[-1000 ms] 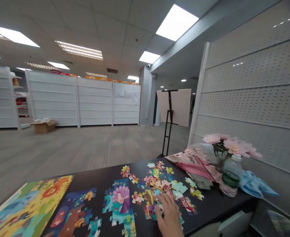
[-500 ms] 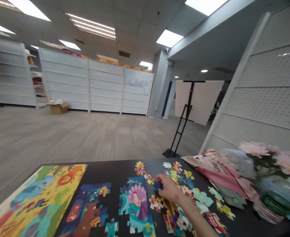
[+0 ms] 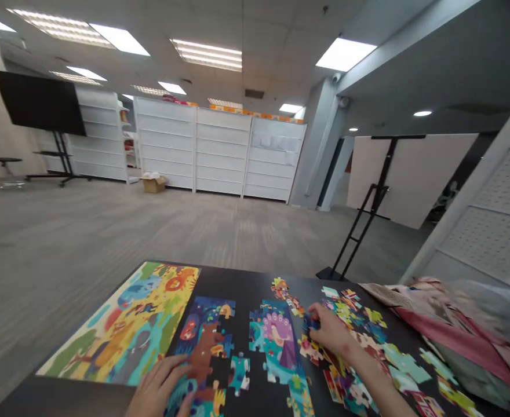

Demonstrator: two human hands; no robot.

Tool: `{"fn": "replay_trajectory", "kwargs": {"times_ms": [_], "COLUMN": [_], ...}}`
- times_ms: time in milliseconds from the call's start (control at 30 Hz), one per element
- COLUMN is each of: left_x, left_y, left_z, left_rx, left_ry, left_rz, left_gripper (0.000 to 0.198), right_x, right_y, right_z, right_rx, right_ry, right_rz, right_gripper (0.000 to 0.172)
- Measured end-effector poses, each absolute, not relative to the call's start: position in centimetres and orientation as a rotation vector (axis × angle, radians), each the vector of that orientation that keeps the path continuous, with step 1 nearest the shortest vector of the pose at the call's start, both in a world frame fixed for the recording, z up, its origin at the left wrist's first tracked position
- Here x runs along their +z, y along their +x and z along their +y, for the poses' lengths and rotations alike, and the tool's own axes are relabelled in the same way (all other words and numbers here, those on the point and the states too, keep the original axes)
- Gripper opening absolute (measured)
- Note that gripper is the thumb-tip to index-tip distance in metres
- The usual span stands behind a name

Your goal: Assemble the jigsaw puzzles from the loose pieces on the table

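My right hand (image 3: 331, 333) is closed, its fingertips pinched on a dark blue puzzle piece (image 3: 309, 323) at the left edge of a heap of loose puzzle pieces (image 3: 354, 313). My left hand (image 3: 161, 387) rests with fingers extended at the lower left of a partly joined puzzle section (image 3: 205, 347) showing a brown bear on dark blue. Between the hands lies another joined section (image 3: 281, 339) with a purple peacock. A separate teal piece (image 3: 240, 372) sits in the gap between the two sections.
A colourful animal picture sheet (image 3: 137, 324) lies on the left of the black table (image 3: 237, 284). Pink and grey cloth (image 3: 450, 324) is bundled at the right edge. Beyond the table stand a black easel (image 3: 363, 226), white shelving (image 3: 220, 150) and a cardboard box (image 3: 154, 184).
The view has swung left, so everything appears shifted right. My left hand has come into fuller view by the bear section. My right hand stays at the same dark blue piece.
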State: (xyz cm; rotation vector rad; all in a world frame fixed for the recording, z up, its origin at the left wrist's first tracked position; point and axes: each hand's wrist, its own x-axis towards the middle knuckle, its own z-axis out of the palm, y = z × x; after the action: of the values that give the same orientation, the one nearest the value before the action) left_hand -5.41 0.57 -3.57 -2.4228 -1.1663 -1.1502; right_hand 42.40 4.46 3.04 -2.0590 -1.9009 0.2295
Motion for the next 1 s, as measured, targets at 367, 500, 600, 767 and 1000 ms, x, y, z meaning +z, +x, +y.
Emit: {"fn": "replay_trajectory", "kwargs": {"times_ms": [367, 500, 600, 767, 1000], "left_x": [-0.3, -1.0, -1.7, -1.9, -2.5], "left_y": [-3.9, -4.4, -4.9, -4.9, -4.9], "left_z": [-1.1, -0.7, -0.3, -0.1, 0.3], "left_rx": [-1.012, -0.895, -0.855, -0.889, -0.958], "left_ry": [-2.55, -2.549, -2.548, -2.543, -2.549], "left_rz": [-1.346, -1.256, -1.195, -1.218, -1.218], "left_gripper": [0.024, 0.038, 0.041, 0.038, 0.035], "right_x": [5.7, 5.4, 3.4, -0.1, 3.2], "right_y": [35.1, 27.0, 23.8, 25.7, 26.7], "right_z": [1.3, -0.9, -1.7, -2.4, -2.1], "right_rx": [0.116, 0.424, 0.524, 0.461, 0.432], "right_ry": [-1.738, -1.374, -1.285, -1.243, -1.359], "right_rz": [-1.965, -2.149, -2.23, -2.407, -2.225], "right_gripper": [0.028, 0.032, 0.039, 0.04, 0.035]}}
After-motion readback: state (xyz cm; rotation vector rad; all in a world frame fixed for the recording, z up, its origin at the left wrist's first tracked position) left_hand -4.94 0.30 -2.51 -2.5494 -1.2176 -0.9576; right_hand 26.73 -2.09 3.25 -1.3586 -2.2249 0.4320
